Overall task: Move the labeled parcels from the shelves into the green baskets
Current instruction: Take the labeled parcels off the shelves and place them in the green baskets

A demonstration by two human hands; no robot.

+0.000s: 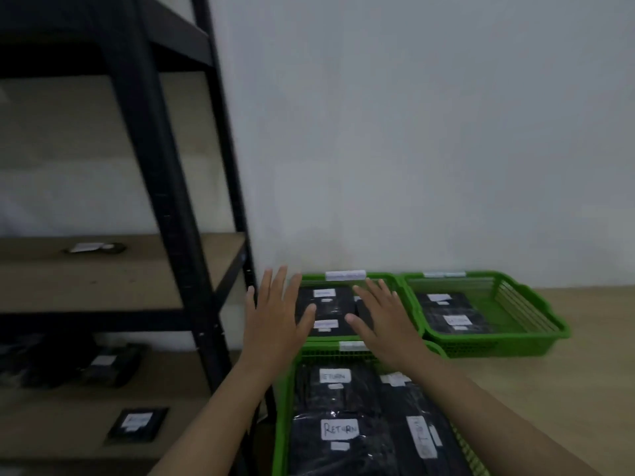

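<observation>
My left hand (pixel 275 312) and my right hand (pixel 386 319) are stretched forward, fingers straight and spread, holding nothing, above the middle green basket (pixel 378 277). That basket holds black parcels (pixel 331 305) with white labels. The near green basket (pixel 283 417) below my arms is packed with black parcels (pixel 340 429) marked RETURN. A third green basket (pixel 536 324) to the right holds two black parcels (pixel 453 312). On the shelves at the left lie more labeled black parcels: one on the upper board (pixel 94 248), a pile lower down (pixel 103 365) and a flat one (pixel 137 424).
A black metal shelf rack (pixel 178 207) with brown boards fills the left side, its upright post close to my left hand. A pale wall (pixel 412 132) stands behind the baskets. Wooden floor (pixel 567 389) lies to the right of the baskets.
</observation>
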